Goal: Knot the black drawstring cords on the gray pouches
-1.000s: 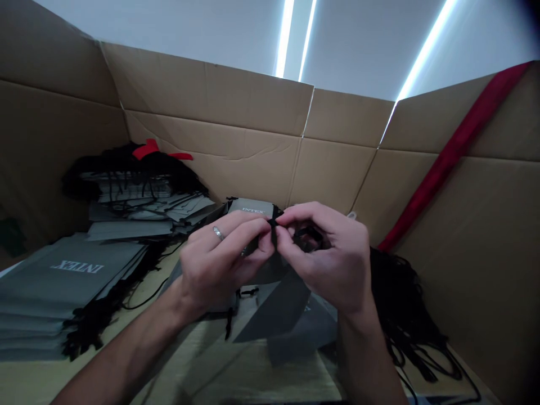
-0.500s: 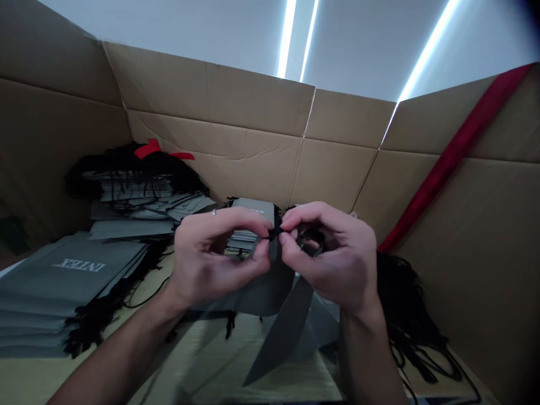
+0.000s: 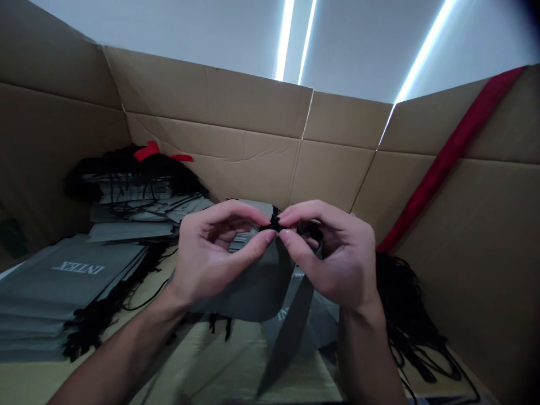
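Note:
My left hand (image 3: 215, 247) and my right hand (image 3: 333, 247) meet at the middle of the view, thumb and finger of each pinched together. Between the fingertips is a small bunch of black cord (image 3: 275, 221); whether it is a knot I cannot tell. A grey fabric pouch (image 3: 257, 287) hangs below the fingers, its upper part hidden by my hands. Under my right hand lies more grey fabric (image 3: 312, 323) with partly seen white lettering.
Stacked grey pouches (image 3: 80, 270) marked INTEX lie at left, with a second pile (image 3: 130, 225) topped by black cords behind them. Loose black cords (image 3: 409, 309) lie at right. Cardboard walls (image 3: 236, 152) enclose the wooden table (image 3: 211, 365); a red strip (image 3: 451, 152) slants down the right wall.
My fingertips have drawn closer together around the black cord, and my left thumb has moved up to it. The hanging grey fabric has shifted slightly.

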{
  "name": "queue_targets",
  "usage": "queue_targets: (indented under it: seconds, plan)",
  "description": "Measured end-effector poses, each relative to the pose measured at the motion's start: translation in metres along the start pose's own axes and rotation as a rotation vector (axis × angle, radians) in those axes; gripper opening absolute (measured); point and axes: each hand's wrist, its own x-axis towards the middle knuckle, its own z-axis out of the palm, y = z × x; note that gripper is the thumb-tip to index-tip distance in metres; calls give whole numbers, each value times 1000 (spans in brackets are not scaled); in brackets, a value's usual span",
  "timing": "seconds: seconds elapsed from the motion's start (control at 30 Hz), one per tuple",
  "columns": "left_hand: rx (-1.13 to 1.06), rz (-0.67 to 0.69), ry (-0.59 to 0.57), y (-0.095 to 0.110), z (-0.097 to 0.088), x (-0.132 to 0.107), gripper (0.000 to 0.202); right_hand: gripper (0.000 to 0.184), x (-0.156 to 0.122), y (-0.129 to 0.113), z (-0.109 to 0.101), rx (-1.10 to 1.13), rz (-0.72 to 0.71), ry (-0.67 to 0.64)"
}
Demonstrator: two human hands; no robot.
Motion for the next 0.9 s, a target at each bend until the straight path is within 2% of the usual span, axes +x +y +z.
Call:
queue_targets:
  seconds: [0.1, 0.17, 0.33, 0.7, 0.9]
  plan:
    - [13, 14, -13, 1, 0, 0, 14, 10, 3, -1, 0, 50, 122, -8]
    - [-5, 30, -36, 1, 0, -1, 17, 9, 5, -1, 0, 56, 150, -40]
    - [-47, 32, -99, 1, 1, -1, 19, 9, 7, -2, -3, 62, 134, -87]
    - [-58, -62, -132, 3, -1, 2, 14, 6, 6, -4, -8, 10, 132, -141]
    - [-45, -91, -201, 3, -3, 2, 16, 8, 3, 0, -8, 84, 163, -186]
